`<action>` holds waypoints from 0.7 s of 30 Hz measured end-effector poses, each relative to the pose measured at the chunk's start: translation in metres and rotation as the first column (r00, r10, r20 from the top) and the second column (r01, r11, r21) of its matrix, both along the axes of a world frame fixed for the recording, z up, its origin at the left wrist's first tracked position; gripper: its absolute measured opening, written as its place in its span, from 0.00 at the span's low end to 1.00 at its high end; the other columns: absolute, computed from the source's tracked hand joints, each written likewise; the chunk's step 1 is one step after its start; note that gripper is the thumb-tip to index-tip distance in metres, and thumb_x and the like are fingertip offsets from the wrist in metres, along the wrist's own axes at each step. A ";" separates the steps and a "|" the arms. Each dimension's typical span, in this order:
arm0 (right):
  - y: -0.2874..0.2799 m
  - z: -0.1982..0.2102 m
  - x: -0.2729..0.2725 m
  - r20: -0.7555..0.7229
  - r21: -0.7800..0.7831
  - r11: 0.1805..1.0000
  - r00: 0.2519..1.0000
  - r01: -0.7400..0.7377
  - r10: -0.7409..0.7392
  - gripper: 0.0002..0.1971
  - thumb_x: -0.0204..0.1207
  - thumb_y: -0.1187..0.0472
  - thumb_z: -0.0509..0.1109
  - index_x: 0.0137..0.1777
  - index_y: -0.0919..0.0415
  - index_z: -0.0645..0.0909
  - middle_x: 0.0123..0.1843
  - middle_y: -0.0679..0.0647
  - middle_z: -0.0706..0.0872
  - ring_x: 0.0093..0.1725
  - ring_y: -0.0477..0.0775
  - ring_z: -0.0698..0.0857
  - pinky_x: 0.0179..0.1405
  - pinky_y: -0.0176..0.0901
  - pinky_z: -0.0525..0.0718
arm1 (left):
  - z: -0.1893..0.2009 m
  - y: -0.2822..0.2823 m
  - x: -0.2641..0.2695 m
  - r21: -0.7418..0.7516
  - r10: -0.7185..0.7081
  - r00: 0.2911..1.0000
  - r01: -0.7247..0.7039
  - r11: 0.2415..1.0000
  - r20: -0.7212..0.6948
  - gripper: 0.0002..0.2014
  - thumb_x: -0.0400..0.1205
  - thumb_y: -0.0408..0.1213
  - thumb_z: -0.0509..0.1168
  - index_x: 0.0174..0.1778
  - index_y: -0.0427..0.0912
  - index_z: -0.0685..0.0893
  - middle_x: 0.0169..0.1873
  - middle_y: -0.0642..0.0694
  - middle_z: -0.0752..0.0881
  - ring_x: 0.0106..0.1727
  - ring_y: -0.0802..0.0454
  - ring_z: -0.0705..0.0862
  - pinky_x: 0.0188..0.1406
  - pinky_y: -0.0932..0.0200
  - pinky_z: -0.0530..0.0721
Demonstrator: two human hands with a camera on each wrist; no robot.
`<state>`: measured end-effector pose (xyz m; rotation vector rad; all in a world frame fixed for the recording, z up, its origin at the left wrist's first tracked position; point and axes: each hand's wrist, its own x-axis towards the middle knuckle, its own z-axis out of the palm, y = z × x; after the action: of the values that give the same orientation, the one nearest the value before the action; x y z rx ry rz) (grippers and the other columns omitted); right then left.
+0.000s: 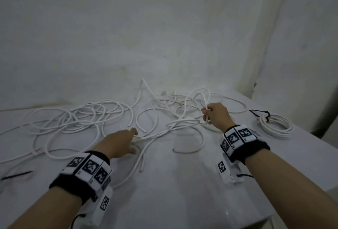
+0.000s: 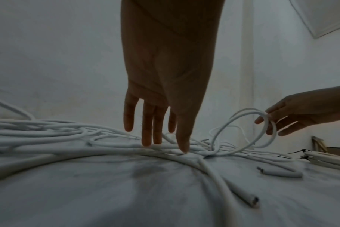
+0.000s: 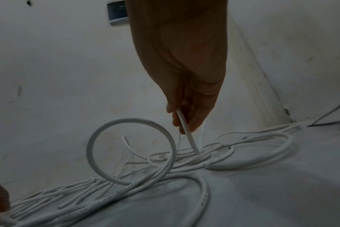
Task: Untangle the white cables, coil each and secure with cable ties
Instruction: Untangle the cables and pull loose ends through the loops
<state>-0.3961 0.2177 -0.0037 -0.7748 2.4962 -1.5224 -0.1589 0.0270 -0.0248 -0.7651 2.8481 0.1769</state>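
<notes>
So the white cables (image 1: 76, 121) are still mostly a big loose mess spread across the white surface (image 1: 182, 183), running left to right in front of the person. One bundle is already done: a coiled cable (image 1: 276, 125) cinched with a black cable tie (image 1: 266, 114) sits off at the far right, well apart from the mess.

Right hand (image 1: 216, 116) is the grip doing the work. Its fingers are curled round a raised loop (image 2: 243, 129) of cable, held up off the surface. Left hand (image 1: 118, 142) is flat-ish, fingers (image 2: 145, 130) straight and pointing down, tips pressing a few strands onto the surface; it isn't wrapped around anything.

The key thing: the strands lead from under the left hand rightward and away toward the right hand's loop, so that line is the axis any pull would follow. My guess is the left pins while the right draws its cable free.

Cable looks like smooth, round, fairly stiff plastic jacket, since it holds springy arcs. Cut ends (image 2: 311, 202) show near the left hand. A spare black tie (image 1: 16, 175) lies at the near left.
</notes>
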 end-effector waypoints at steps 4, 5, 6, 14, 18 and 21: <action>-0.003 -0.011 -0.004 -0.040 0.223 0.973 0.998 0.050 -0.042 0.11 0.79 0.69 0.63 0.51 0.79 0.82 0.41 0.66 0.85 0.40 0.62 0.84 0.41 0.48 0.82 | -0.007 -0.011 0.007 -0.146 0.029 1.000 -0.028 0.989 -0.001 0.23 0.83 0.47 0.61 0.74 0.50 0.66 0.68 0.46 0.75 0.66 0.47 0.76 0.62 0.50 0.73; -0.003 -0.011 -0.003 -0.063 0.330 0.943 0.998 0.048 -0.029 0.11 0.80 0.67 0.63 0.52 0.77 0.81 0.45 0.67 0.86 0.45 0.63 0.85 0.44 0.49 0.82 | -0.009 -0.013 0.008 -0.185 0.032 0.999 -0.028 0.982 0.018 0.22 0.83 0.47 0.61 0.73 0.51 0.66 0.67 0.46 0.75 0.67 0.47 0.74 0.63 0.49 0.71; -0.001 -0.012 -0.001 -0.081 0.429 0.902 0.996 0.055 -0.022 0.10 0.80 0.65 0.62 0.51 0.74 0.81 0.46 0.67 0.85 0.48 0.63 0.85 0.43 0.48 0.81 | -0.011 -0.014 0.008 -0.218 0.035 0.999 -0.029 0.976 0.024 0.21 0.83 0.46 0.60 0.72 0.52 0.67 0.66 0.45 0.74 0.67 0.46 0.73 0.64 0.47 0.70; -0.011 0.002 0.059 -0.272 0.761 0.645 0.938 0.073 0.214 0.15 0.79 0.61 0.58 0.30 0.57 0.67 0.41 0.57 0.86 0.46 0.59 0.88 0.41 0.42 0.78 | -0.010 -0.024 0.008 -0.188 0.018 0.998 -0.030 0.982 -0.064 0.10 0.85 0.37 0.56 0.61 0.42 0.74 0.59 0.42 0.79 0.56 0.44 0.81 0.49 0.56 0.76; -0.049 0.012 0.085 -0.304 0.676 0.734 0.888 -0.055 0.346 0.11 0.79 0.59 0.61 0.38 0.63 0.78 0.48 0.62 0.86 0.50 0.62 0.86 0.47 0.45 0.79 | -0.010 -0.033 0.016 -0.118 0.028 0.999 -0.030 0.993 -0.016 0.15 0.84 0.38 0.59 0.67 0.49 0.75 0.65 0.46 0.76 0.63 0.48 0.78 0.55 0.57 0.75; -0.077 0.011 0.102 -0.127 0.696 0.624 0.794 -0.355 0.594 0.10 0.80 0.63 0.65 0.56 0.65 0.84 0.59 0.62 0.84 0.60 0.60 0.82 0.55 0.43 0.76 | -0.011 -0.036 0.018 -0.131 -0.007 0.999 0.001 0.991 -0.050 0.12 0.84 0.41 0.60 0.63 0.51 0.78 0.62 0.47 0.79 0.62 0.48 0.77 0.54 0.56 0.74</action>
<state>-0.2937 0.1409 0.0078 -1.4982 2.4444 -0.2988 -0.1404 -0.0088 -0.0357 -0.7903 2.9327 0.0079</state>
